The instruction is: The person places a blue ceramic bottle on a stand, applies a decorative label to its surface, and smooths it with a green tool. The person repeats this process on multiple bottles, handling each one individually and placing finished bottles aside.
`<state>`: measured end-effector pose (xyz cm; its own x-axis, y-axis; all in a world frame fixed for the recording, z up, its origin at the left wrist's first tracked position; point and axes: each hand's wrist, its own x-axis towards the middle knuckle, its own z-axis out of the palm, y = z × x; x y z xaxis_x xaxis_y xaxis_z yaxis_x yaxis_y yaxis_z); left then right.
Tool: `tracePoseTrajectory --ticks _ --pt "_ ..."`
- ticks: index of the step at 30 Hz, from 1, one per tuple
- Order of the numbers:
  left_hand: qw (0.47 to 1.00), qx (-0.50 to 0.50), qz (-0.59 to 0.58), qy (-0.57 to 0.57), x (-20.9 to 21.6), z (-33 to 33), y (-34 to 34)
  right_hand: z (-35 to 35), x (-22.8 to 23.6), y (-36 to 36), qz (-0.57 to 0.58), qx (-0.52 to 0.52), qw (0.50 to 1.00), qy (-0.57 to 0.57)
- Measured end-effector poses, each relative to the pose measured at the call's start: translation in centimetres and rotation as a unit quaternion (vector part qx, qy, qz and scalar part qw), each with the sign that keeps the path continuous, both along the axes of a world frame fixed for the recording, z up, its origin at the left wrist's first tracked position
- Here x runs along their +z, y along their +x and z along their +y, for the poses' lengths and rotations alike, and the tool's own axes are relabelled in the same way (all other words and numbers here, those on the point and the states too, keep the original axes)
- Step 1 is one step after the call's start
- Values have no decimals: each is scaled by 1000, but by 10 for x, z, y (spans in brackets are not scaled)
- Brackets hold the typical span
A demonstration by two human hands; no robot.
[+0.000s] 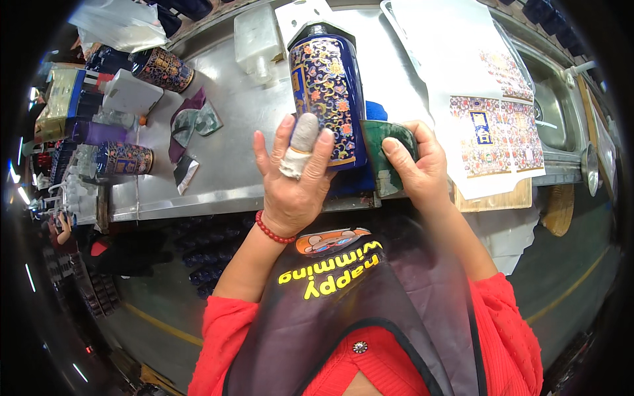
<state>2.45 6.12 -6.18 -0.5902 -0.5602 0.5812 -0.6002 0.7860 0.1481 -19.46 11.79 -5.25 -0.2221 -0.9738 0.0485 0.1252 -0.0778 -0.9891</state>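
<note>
A tall dark blue bottle (327, 92) with a many-coloured flower pattern lies on the steel table (251, 125), its neck pointing away from me. My left hand (294, 181) rests flat against the bottle's near end, fingers spread; its middle finger wears a grey cover and white tape. My right hand (419, 168) grips a dark green pad (386, 148) pressed beside the bottle's right side. A blue cloth (376, 111) lies under the bottle.
Two more patterned bottles (162, 68) (125, 158) lie at the left, near dark scraps (191, 122) and a white box (132, 92). Printed label sheets (495, 132) cover a wooden board at the right, beside a sink (555, 112). A clear plastic container (257, 39) stands behind.
</note>
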Motion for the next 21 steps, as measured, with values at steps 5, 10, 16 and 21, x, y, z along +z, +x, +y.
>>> tracePoseTrajectory --ticks 5,10,16,21 --pt "1000 -8 -6 -29 7 -2 -6 -1 1 1 31 -8 999 -3" --pt "1000 -17 2 -18 12 1 -9 -2 3 1 68 -13 998 -9" --pt "994 -42 -94 -31 25 -2 -8 -2 3 1 76 -16 997 -8" --pt "997 -36 -22 58 27 -4 -6 -1 3 0 66 -16 998 1"
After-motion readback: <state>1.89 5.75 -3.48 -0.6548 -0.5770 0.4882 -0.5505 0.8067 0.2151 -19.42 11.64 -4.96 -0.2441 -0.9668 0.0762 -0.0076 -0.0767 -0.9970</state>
